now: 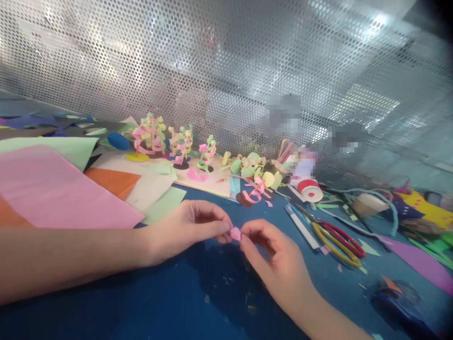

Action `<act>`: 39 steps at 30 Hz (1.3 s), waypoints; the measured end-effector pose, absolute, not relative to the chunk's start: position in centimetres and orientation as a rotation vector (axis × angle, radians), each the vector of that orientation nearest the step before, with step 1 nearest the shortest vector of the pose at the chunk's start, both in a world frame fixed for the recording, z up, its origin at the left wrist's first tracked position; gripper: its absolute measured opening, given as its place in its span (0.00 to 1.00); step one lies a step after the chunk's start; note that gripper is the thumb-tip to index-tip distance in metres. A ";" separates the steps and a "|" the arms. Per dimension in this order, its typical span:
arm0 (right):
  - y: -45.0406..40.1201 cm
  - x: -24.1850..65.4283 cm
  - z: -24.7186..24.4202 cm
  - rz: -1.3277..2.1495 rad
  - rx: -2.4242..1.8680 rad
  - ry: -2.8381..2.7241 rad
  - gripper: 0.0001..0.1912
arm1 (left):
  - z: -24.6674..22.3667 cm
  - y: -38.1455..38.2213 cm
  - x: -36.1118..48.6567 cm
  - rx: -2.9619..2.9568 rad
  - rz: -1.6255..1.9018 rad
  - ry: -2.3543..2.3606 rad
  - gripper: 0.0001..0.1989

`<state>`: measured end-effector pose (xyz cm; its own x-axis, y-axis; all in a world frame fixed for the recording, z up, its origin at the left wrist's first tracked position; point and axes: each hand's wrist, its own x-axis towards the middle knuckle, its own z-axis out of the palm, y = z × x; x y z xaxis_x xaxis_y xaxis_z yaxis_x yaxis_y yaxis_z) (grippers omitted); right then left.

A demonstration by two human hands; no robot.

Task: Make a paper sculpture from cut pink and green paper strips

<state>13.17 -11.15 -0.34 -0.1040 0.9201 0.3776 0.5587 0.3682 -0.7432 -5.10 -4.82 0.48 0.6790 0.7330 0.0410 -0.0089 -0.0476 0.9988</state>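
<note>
A small pink paper piece (235,233) is pinched between the fingertips of both hands, above the blue tabletop (212,302). My left hand (198,224) grips its left side with thumb and fingers closed. On its right side, the thumb and forefinger of my right hand (271,250) are closed on it. Just behind the hands lies a curled pink paper decoration (260,191) on a brown disc. Further back stand paper spirals (205,160) on round bases.
Large pink (71,189), green and orange sheets lie at left. Red- and yellow-handled scissors (339,241), a white strip (302,226), a ribbon spool (309,190) and paper scraps are at right. A dark blue object (403,302) sits nearer. A perforated metal screen (230,71) rises behind.
</note>
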 end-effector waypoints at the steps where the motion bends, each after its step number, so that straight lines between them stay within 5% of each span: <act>1: -11.2 13.2 -0.3 0.540 -1.302 -1.783 0.01 | 0.5 -4.8 -5.1 1.515 0.667 0.630 0.08; 39: -11.1 13.0 -0.5 0.522 -1.295 -1.876 0.03 | 0.3 -5.1 -5.1 1.774 0.594 0.726 0.07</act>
<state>12.99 -11.11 -0.52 -0.1745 0.9133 0.3679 0.5923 0.3958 -0.7018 -5.15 -5.08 0.27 0.6891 0.7233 0.0443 0.1863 -0.2359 0.9538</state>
